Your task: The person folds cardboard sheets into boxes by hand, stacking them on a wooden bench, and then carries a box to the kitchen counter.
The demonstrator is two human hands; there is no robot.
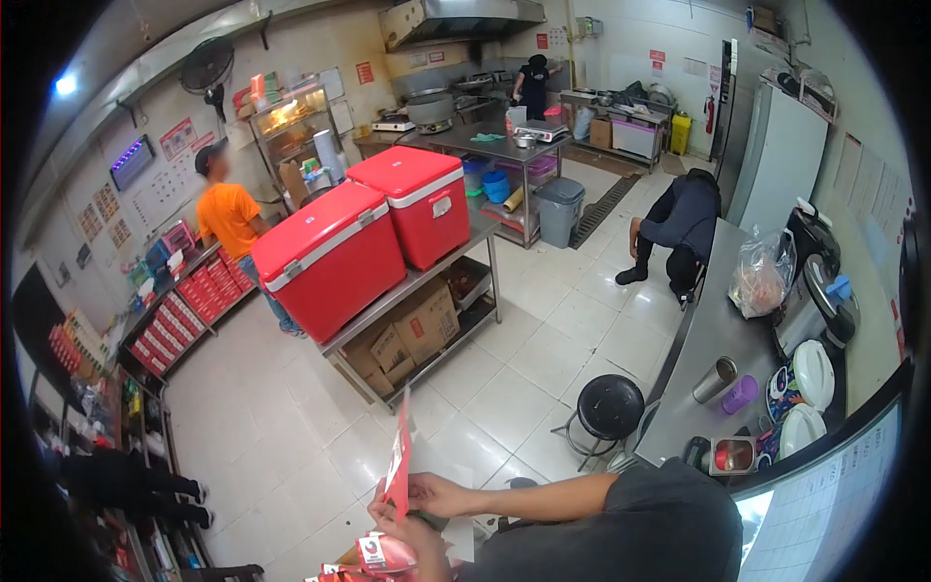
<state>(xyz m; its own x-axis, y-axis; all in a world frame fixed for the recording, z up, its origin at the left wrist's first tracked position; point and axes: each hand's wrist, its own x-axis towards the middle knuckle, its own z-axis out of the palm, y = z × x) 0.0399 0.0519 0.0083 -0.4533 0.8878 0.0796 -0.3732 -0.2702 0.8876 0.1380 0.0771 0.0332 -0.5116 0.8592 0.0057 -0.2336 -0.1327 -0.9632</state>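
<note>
Close to the bottom of the head view, I hold a flat red paper packet [399, 466] with white print upright, its thin edge turned partly toward me. My left hand [411, 533] grips its lower end, fingers closed on it. My right hand [438, 495] reaches in from the right and pinches the packet near its lower edge, with the fingers curled. Just under my hands lies a pile of red packets [373, 553] with white labels, partly covered by my left hand and wrist.
Two red cooler boxes [335, 242] stand on a steel table [465, 254] ahead, cartons [417, 330] on its lower shelf. A black stool [609, 407] stands before the right counter [684, 373]. One person [228, 218] stands left, another [679, 223] bends at right, another [533, 87] works behind.
</note>
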